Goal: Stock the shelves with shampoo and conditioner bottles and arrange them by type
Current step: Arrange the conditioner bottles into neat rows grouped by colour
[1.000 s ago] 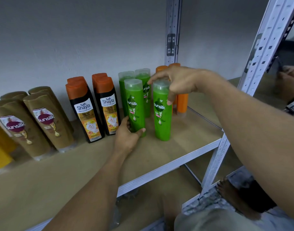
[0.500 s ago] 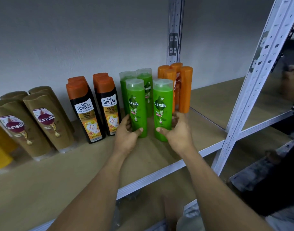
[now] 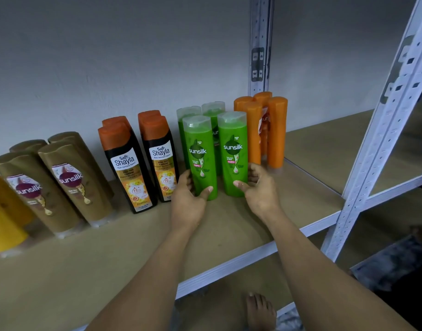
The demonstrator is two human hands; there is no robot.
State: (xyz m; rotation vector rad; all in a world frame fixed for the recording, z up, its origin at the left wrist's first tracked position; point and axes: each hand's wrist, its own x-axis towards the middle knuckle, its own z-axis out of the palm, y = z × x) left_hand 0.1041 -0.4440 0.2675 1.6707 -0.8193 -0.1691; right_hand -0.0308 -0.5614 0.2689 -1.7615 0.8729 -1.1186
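I had both hands low on the shelf (image 3: 229,225), one on each front green bottle. My left hand (image 3: 189,197) curled around the base of the left green bottle (image 3: 200,158), thumb across its front. My right hand (image 3: 257,187) cupped the right green bottle (image 3: 232,154) the same way, fingers (image 3: 253,172) behind it. Two more green bottles stood behind. Orange bottles (image 3: 275,132) were just beside on the right, black bottles (image 3: 128,163) on the left, then gold bottles (image 3: 69,182).
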